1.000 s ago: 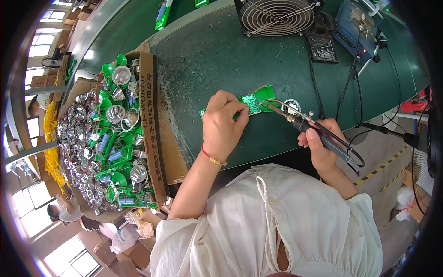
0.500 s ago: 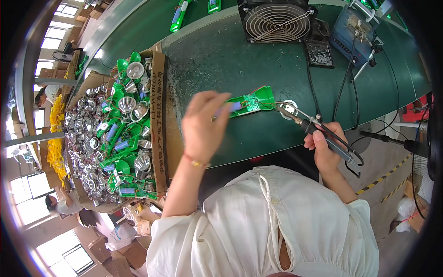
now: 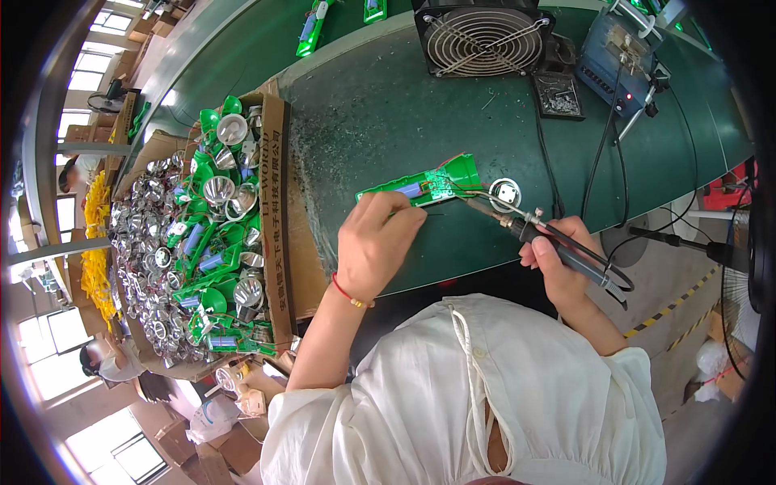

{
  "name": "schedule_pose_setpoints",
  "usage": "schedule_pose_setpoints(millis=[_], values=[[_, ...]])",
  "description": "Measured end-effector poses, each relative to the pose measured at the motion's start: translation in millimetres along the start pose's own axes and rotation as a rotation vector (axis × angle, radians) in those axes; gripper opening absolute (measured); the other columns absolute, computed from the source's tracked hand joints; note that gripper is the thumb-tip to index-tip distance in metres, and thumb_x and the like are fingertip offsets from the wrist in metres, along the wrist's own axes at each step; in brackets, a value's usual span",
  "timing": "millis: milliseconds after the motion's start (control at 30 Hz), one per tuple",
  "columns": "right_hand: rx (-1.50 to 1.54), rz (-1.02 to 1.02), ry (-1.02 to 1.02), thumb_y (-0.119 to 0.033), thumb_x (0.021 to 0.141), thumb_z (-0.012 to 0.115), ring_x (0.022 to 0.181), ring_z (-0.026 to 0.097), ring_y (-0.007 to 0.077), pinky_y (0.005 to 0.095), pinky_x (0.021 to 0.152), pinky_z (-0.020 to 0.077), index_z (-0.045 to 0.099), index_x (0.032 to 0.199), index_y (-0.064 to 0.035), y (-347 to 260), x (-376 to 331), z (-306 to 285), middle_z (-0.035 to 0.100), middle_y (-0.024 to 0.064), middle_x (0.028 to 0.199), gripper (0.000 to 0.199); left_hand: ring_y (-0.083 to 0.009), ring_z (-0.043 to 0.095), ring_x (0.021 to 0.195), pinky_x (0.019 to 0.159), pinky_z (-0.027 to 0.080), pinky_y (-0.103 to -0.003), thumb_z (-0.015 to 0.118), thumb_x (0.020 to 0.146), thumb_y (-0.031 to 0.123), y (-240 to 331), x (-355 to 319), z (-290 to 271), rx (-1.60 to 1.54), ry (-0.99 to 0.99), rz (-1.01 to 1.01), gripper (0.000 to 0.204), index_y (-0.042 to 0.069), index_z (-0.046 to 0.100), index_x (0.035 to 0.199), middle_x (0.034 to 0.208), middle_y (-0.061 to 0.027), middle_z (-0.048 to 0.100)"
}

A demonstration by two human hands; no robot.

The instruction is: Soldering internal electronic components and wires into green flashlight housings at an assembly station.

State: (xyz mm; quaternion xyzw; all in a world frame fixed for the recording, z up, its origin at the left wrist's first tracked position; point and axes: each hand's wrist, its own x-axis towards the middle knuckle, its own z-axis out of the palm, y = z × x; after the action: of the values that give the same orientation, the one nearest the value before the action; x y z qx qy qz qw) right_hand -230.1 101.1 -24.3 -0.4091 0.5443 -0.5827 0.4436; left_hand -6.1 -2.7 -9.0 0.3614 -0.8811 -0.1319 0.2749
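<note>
On the bench lies a green plastic lamp housing (image 3: 461, 171), with a blue cylindrical battery cell (image 3: 411, 191), a green circuit board (image 3: 439, 184) and thin wires in it. My left hand (image 3: 373, 242) is at the housing's near left edge, fingers curled and pinched together; what they grip is hidden. My right hand (image 3: 562, 263) is closed around a soldering iron (image 3: 570, 257) with a thin feed tube along it. The iron's tip points left, close to the board's right end. Beside the tip sits a round reflector piece with a white centre (image 3: 506, 195).
A cardboard box (image 3: 276, 218) full of silver reflectors and green housings stands at left. At the back are a black fan (image 3: 483, 42), a small dark tray (image 3: 558, 97) and a blue soldering station (image 3: 610, 61) with cables. More green housings (image 3: 314, 28) lie beyond.
My left hand has moved down and slightly right, from over the housing's left end to its near edge. The soldering iron's tip has shifted slightly down and left.
</note>
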Motion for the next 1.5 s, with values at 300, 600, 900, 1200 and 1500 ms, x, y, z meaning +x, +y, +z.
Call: schedule_pose_setpoints(millis=[300, 600, 900, 1200, 1500], values=[[0.001, 0.048, 0.017, -0.008, 0.081, 0.060, 0.057, 0.057, 0.0113, 0.0236, 0.052, 0.0479, 0.048, 0.088, 0.0024, 3.0, 5.9, -2.4, 0.060, 0.0113, 0.069, 0.017, -0.0204, 0.058, 0.066, 0.057, 0.048, -0.030, 0.067, 0.067, 0.003, -9.6, -6.5, 1.1, -0.149, -0.082, 0.014, 0.011, 0.006, 0.063, 0.078, 0.075, -0.0044, 0.061], [-0.033, 0.058, -0.053, -0.009, 0.080, 0.062, 0.060, 0.059, 0.0119, 0.0236, 0.053, 0.0493, 0.049, 0.087, 0.0035, 4.4, 15.0, 3.8, 0.061, 0.0115, 0.070, 0.020, -0.0207, 0.057, 0.062, 0.055, 0.046, -0.029, 0.068, 0.067, 0.002, -6.2, 12.3, 26.7, -0.083, 0.118, -0.129, 0.010, 0.005, 0.065, 0.076, 0.071, -0.0062, 0.059], [-0.052, 0.092, -0.044, -0.007, 0.077, 0.063, 0.058, 0.060, 0.0120, 0.0235, 0.051, 0.0494, 0.051, 0.084, 0.0042, 4.4, 20.8, 7.6, 0.061, 0.0116, 0.067, 0.018, -0.0170, 0.055, 0.056, 0.048, 0.043, -0.027, 0.068, 0.065, 0.001, -6.9, 10.3, 33.5, -0.128, 0.078, -0.222, 0.008, 0.005, 0.065, 0.071, 0.064, -0.0052, 0.056], [-0.101, 0.031, -0.058, -0.004, 0.078, 0.059, 0.051, 0.056, 0.0114, 0.0218, 0.046, 0.0463, 0.049, 0.083, 0.0027, 8.1, 20.8, 8.4, 0.058, 0.0117, 0.063, 0.013, -0.0162, 0.054, 0.052, 0.046, 0.042, -0.026, 0.069, 0.064, 0.003, -5.6, 8.5, 34.7, -0.104, 0.100, -0.220, 0.008, 0.006, 0.065, 0.069, 0.062, -0.0039, 0.055], [-0.096, 0.042, -0.021, -0.007, 0.079, 0.059, 0.050, 0.055, 0.0111, 0.0214, 0.044, 0.0449, 0.049, 0.084, 0.0022, 6.0, 19.4, 9.3, 0.058, 0.0111, 0.062, 0.014, -0.0164, 0.054, 0.052, 0.046, 0.042, -0.026, 0.069, 0.065, 0.004, -5.8, 10.9, 31.8, -0.103, 0.055, -0.218, 0.006, 0.006, 0.065, 0.070, 0.063, -0.0043, 0.055]])
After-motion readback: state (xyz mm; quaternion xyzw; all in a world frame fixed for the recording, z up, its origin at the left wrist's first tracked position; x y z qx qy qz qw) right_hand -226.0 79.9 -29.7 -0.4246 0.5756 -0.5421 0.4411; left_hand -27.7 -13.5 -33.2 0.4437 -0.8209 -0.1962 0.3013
